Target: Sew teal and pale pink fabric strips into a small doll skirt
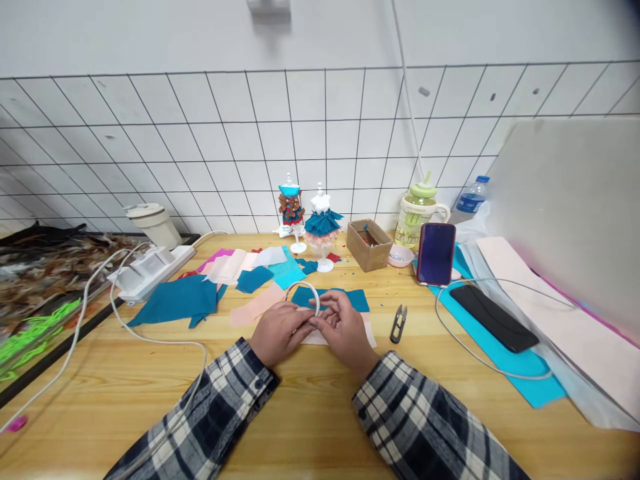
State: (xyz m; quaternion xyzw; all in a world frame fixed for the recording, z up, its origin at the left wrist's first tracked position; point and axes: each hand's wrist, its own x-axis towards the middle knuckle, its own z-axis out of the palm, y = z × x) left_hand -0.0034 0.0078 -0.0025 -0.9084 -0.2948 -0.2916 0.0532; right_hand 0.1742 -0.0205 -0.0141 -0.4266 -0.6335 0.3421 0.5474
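My left hand [278, 331] and my right hand [346, 328] meet at the middle of a wooden table [310, 427]. Both pinch a thin white ring [306, 287] that stands up behind my fingers. Under the hands lie a pale pink felt piece [369, 331] and a teal felt piece [356, 299]. Small black thread snips [399, 323] lie just right of my right hand.
Teal and pink felt scraps [175, 300] spread to the left, with a white power strip [150, 270] and its cable. Two small dress-form dolls [320, 223], a cardboard box [369, 245], a standing phone [436, 253], a flat phone [493, 317], bottles and a laptop lid [570, 213] stand behind and right.
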